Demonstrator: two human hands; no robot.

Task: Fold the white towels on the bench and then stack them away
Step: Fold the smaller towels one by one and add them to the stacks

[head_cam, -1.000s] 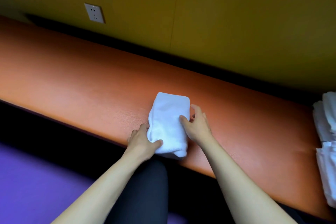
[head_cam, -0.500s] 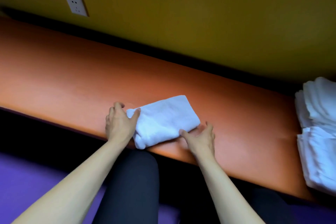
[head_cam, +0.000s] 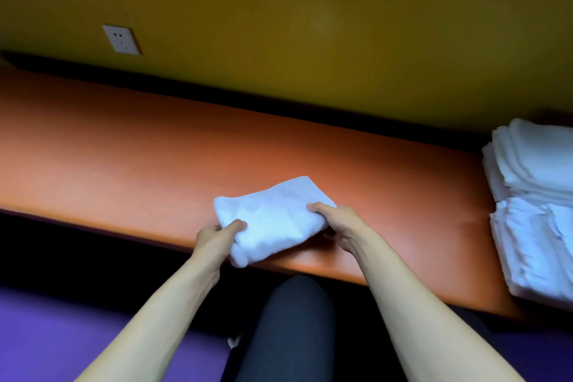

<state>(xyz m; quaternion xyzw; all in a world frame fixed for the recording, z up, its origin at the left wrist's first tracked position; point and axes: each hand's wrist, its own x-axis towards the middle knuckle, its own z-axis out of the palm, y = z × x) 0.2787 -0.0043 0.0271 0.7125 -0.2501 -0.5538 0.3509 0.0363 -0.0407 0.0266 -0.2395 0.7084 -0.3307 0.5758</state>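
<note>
On the yellow wall (head_cam: 310,25), upper left, a white socket (head_cam: 122,39). Below, along the orange bench (head_cam: 124,158), nothing gripped until the left hand (head_cam: 217,234), thumb on top and fingers curled under, clamped on the near left end of a folded white towel (head_cam: 273,220) at the bench's front edge. Right hand (head_cam: 339,223) likewise pinching the towel's right end. Far right, well apart, two piles of folded towels (head_cam: 533,211). Underneath, a dark trouser knee (head_cam: 291,329) over purple floor (head_cam: 62,329).
</note>
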